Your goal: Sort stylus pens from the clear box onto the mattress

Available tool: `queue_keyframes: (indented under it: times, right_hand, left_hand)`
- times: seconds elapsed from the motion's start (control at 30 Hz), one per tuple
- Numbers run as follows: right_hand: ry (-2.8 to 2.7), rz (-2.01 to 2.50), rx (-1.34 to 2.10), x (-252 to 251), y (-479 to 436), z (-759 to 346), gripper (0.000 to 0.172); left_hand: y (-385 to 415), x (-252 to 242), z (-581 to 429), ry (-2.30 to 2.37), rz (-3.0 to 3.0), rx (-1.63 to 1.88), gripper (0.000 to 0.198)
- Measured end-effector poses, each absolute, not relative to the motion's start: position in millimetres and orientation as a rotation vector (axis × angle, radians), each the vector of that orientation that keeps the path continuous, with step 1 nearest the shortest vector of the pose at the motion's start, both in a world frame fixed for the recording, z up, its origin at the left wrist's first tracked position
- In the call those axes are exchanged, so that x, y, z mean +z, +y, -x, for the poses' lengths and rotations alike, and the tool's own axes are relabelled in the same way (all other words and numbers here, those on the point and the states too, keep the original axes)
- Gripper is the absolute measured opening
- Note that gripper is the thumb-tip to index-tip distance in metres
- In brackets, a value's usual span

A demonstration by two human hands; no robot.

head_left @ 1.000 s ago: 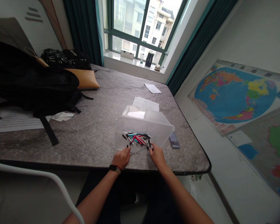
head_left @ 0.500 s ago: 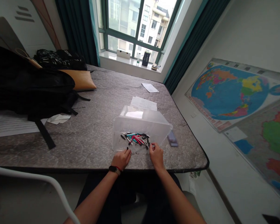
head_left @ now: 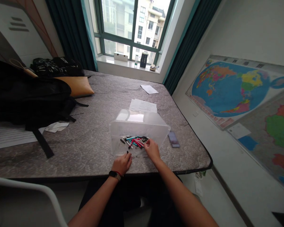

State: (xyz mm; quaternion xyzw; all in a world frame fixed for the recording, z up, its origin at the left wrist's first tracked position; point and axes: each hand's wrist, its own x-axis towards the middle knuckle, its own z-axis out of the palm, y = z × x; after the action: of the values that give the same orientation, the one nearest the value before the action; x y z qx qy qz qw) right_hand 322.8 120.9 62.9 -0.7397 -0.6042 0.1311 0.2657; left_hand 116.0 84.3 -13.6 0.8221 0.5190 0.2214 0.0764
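Mattress (head_left: 97, 126) below, box (head_left: 139, 127) on its side, probably so I reach pens (head_left: 134, 141); left fingers (head_left: 128, 157) pinch a black stub (head_left: 127, 152), right fingers (head_left: 147, 144) (grip unclear) meet them

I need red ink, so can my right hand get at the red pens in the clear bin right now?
Probably yes: your right hand is at the right end of the pen pile, close beside the red pens, and nothing visible blocks the way.

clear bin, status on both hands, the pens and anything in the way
Left hand pinching black-tipped item. Right hand at right end of pens, heaped in clear bin. Blurred bluish item beside bin, out of right hand's way.
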Motion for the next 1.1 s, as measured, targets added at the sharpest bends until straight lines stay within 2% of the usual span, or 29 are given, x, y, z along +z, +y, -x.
queue_keyframes:
  times: [0.17,0.4,0.83,1.1]
  right_hand:
    - [-1.891,2.157,0.409,62,163,-320,0.015]
    - [-2.111,2.120,0.408,57,197,-319,0.016]
    - [-2.502,2.048,0.368,57,206,-317,0.021]
    - [-2.547,2.042,0.389,62,211,-313,0.018]
  left_hand:
    - [85,-14,-116,1.578,-2.485,0.595,0.029]
    - [86,-16,-116,1.590,-2.503,0.603,0.028]
    - [87,-15,-115,1.592,-2.502,0.593,0.025]
    - [86,-14,-114,1.605,-2.500,0.627,0.024]
